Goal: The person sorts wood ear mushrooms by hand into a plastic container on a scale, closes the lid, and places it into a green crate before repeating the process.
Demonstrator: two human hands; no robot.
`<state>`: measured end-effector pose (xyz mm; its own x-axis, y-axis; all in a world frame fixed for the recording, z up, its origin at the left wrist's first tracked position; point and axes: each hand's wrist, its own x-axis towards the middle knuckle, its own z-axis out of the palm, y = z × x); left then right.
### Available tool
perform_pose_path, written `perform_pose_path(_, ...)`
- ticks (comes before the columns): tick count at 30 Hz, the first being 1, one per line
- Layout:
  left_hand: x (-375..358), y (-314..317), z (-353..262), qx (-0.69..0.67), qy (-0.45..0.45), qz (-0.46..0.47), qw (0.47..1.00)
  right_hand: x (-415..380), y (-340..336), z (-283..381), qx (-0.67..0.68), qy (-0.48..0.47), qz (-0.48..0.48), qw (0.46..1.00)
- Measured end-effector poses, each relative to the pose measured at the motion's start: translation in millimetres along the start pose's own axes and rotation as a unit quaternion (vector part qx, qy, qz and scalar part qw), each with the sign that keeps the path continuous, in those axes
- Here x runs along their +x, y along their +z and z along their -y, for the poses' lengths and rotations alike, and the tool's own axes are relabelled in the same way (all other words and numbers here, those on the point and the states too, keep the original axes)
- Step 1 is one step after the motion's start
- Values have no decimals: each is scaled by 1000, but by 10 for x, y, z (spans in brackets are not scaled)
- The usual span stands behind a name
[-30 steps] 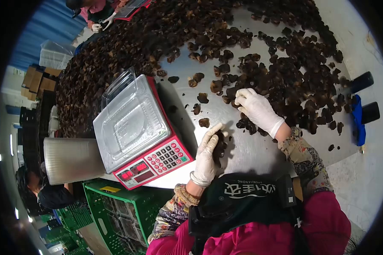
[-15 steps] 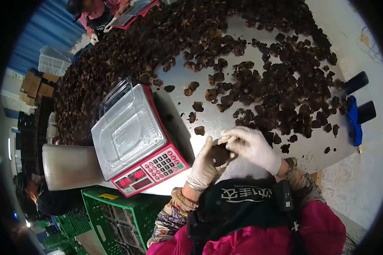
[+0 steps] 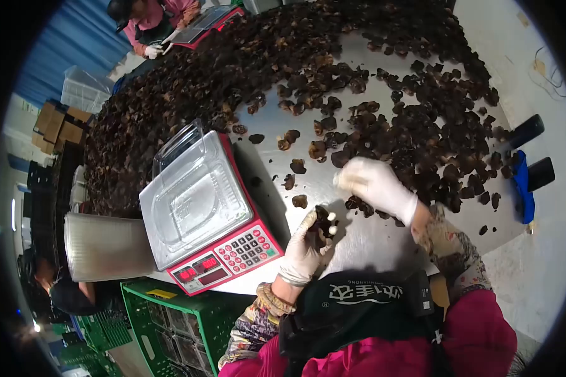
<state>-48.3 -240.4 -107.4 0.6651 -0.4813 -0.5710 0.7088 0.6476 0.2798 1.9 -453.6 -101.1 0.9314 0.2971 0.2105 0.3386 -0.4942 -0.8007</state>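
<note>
My left hand (image 3: 303,252), in a white glove, holds dark wood ear mushrooms (image 3: 322,220) with its fingers wrapped around them, just right of the scale's keypad. My right hand (image 3: 378,186), also gloved, hovers apart from it over the near edge of the loose wood ear mushrooms (image 3: 415,135). Its fingers point left and are blurred, so whether they grip anything does not show. A red and silver scale (image 3: 217,267) stands to the left with an open clear plastic container (image 3: 198,191) on its platform.
Stacked clear lids or trays (image 3: 107,247) stand left of the scale. A green crate (image 3: 170,320) holding clear boxes sits below the table edge. Dark handles and a blue cloth (image 3: 522,188) are at the right edge. Another person (image 3: 151,25) works at a second scale (image 3: 210,25).
My right hand has moved up and right, away from the left hand, to the mushroom pile. My left hand keeps its mushrooms, now more in sight. The camera view has shifted slightly.
</note>
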Motion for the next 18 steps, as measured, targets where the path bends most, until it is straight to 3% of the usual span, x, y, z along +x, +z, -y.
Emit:
perform_pose_path(1, -11, -9, -14, 24, -6, -21, 999, 108, -124, -42, -50, 20, -48, 997)
perform_pose_path(3, -205, 211, -136, 131, 71, 11, 989, 238, -226, -222, -233, 11, -15, 972)
perform_pose_path(4, -337, 367, -263, 205, 164, 8, 965, 290, -225, -305, -294, -22, -5, 956)
perform_pose_path(5, -463, 481, -406, 277, 255, 5, 926, 328, -214, -369, -354, -54, 5, 934)
perform_pose_path(7, -729, 580, -752, 443, 370, -114, 809, 375, -147, -463, -420, -111, 25, 901)
perform_pose_path(9, -710, 380, -1039, 452, 553, -183, 676, 391, -132, -448, -464, -103, 59, 878)
perform_pose_path(11, -822, 328, -1297, 441, 557, -224, 667, 365, -110, -478, -389, -79, 36, 917)
perform_pose_path(12, -819, 233, -1433, 498, 559, -270, 605, 336, -115, -418, -351, -77, 11, 933)
perform_pose_path(13, -852, 74, -1579, 588, 541, -230, 555, 303, -112, -388, -287, -60, -9, 956)
perform_pose_path(15, -873, 100, -1537, 706, 566, -258, 339, 249, -127, -189, -194, -13, -11, 981)
perform_pose_path(16, -881, 174, -1411, 699, 576, -250, 342, 226, -141, -68, -170, -5, 2, 985)
perform_pose_path(18, -838, 209, -1073, 639, 537, -198, 514, 144, -79, 76, -120, -55, 8, 991)
